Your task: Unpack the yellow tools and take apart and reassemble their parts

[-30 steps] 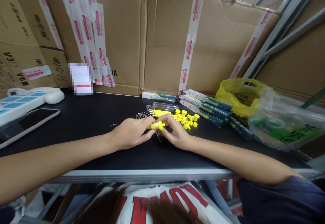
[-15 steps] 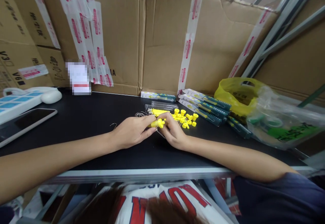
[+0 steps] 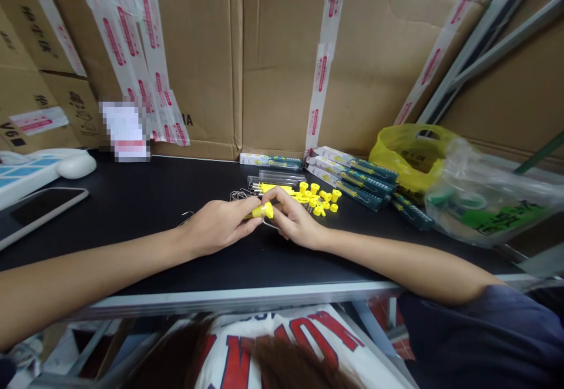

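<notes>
A yellow plastic piece with a flared end (image 3: 265, 210) pokes out between the thumb and fingers of my left hand (image 3: 218, 224), which is closed around its body. Just right of it, my right hand (image 3: 295, 220) has its fingers curled in a pinch at a thin bent metal wire (image 3: 270, 224). The wire runs from below the yellow end towards the right fingers, which partly hide it. Behind the hands lie loose yellow caps (image 3: 326, 196), yellow sticks (image 3: 275, 188), clear plastic tubes (image 3: 282, 176) and a bunch of metal wire hooks (image 3: 240, 195).
Printed slim boxes (image 3: 352, 174) are piled at the back right beside a yellow bag (image 3: 409, 157) and a clear plastic bag (image 3: 489, 207). A phone (image 3: 39, 213) and a white device with blue keys (image 3: 26, 180) lie left. Cardboard (image 3: 277, 71) walls the back of the black table (image 3: 176, 271).
The yellow piece has turned, showing its flared end more plainly, and the right fingertips have drawn slightly off it. More of the wire shows between the hands. The whole view has shifted a little.
</notes>
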Demonstrator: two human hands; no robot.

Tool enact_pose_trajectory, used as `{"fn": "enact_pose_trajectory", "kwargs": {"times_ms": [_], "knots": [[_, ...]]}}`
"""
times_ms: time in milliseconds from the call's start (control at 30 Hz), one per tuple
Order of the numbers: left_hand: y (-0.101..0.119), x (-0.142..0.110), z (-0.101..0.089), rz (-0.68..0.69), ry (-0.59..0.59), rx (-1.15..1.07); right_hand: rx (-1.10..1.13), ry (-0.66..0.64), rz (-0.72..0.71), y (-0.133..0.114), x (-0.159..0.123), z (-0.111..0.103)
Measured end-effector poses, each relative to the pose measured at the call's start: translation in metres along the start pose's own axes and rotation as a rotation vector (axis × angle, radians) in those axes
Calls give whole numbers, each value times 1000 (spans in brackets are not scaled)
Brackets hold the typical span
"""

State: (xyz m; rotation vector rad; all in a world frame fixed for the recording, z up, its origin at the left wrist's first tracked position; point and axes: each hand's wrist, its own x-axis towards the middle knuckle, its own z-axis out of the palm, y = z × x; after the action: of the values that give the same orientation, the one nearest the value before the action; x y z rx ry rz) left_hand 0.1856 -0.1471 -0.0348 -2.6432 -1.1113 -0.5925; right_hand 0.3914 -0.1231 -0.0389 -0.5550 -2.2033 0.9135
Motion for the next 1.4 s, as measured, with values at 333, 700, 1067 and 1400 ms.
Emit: {"fn": "enact_pose_trajectory", "kwargs": {"times_ms": [333,700,1067,1400], "knots": [[-4,-4,7,46,51,149,-301,27,-160,8,2,-5],[-4,-5,10,52,59,195,71,-95,87,4,8,-6],[-6,0,-5,-12,-146,-43,-106,-84,-42,-1,5,-8],[-8,1,-7,11,-192,24,-328,-112,-126,3,2,-9]]}}
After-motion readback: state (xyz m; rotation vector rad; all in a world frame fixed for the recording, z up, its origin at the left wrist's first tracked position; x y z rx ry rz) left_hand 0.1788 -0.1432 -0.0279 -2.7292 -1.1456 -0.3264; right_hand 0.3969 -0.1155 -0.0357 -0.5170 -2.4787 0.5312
